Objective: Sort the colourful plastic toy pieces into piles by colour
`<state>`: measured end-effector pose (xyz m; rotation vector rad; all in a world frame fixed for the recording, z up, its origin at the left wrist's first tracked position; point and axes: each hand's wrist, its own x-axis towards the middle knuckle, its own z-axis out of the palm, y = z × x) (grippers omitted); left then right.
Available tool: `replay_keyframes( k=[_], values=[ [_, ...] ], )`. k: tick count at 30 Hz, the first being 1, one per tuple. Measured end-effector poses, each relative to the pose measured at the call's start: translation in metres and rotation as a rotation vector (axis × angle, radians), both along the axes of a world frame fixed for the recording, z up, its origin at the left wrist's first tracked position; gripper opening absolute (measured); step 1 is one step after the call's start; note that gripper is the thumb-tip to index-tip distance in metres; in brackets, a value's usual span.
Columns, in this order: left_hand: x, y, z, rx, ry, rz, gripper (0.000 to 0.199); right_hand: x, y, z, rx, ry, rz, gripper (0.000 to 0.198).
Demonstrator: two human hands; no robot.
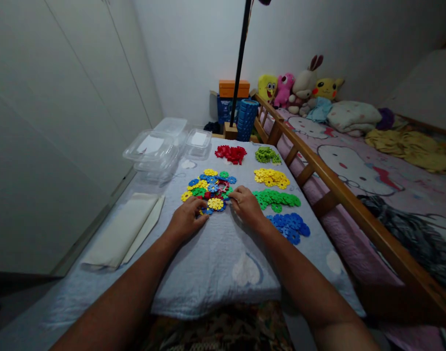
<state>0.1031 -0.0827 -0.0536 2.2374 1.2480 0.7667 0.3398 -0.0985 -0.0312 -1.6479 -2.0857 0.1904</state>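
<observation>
A mixed cluster of flower-shaped plastic interlocking discs [212, 187] in blue, yellow, green and red lies in the middle of the cloth-covered table. At its near left edge, my left hand [188, 219] has thumb and fingers closed round the discs there. My right hand [246, 207] pinches at the cluster's right side, beside a green disc, its fingertips partly hiding what they grip. Sorted piles stand to the right: blue discs [290, 226], green discs [277, 199], yellow discs [271, 178] and light green pieces [267, 155]. Behind the cluster is a heap of red pieces [231, 154].
Clear plastic containers [153, 148] are stacked at the far left, with a smaller lidded box [199, 140] beside them. Folded cream sheets [124, 231] lie on the left. A wooden bed rail [306, 165] runs along the right side. Behind the table rises a black pole [239, 63].
</observation>
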Motion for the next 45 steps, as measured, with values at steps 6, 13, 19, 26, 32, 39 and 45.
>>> replay_keyframes(
  k=[6, 13, 19, 26, 32, 39, 45],
  values=[
    [-0.001, 0.001, -0.004, 0.008, -0.006, -0.002, 0.019, 0.050, -0.017, 0.021, -0.059, 0.315, -0.067, 0.019],
    [-0.001, 0.002, -0.004, 0.013, -0.033, -0.007, 0.020, 0.133, -0.066, 0.040, -0.165, 0.446, -0.289, 0.022],
    [-0.001, 0.002, -0.003, -0.003, -0.020, -0.007, 0.020, 0.166, -0.107, 0.043, -0.246, 0.507, -0.393, 0.024],
    [-0.002, 0.003, -0.004, 0.020, -0.013, -0.005, 0.021, 0.170, -0.123, 0.023, -0.336, 0.562, -0.368, 0.019],
    [-0.002, 0.003, -0.004, 0.006, -0.014, -0.010, 0.024, 0.172, -0.123, 0.005, -0.223, 0.430, -0.424, 0.013],
    [-0.001, 0.003, -0.004, 0.002, -0.030, -0.010, 0.022, 0.142, -0.105, 0.017, -0.067, 0.202, -0.419, 0.013],
    [-0.001, 0.002, -0.002, 0.011, -0.012, -0.006, 0.020, 0.064, -0.064, 0.027, -0.109, 0.121, -0.151, 0.014]
  ],
)
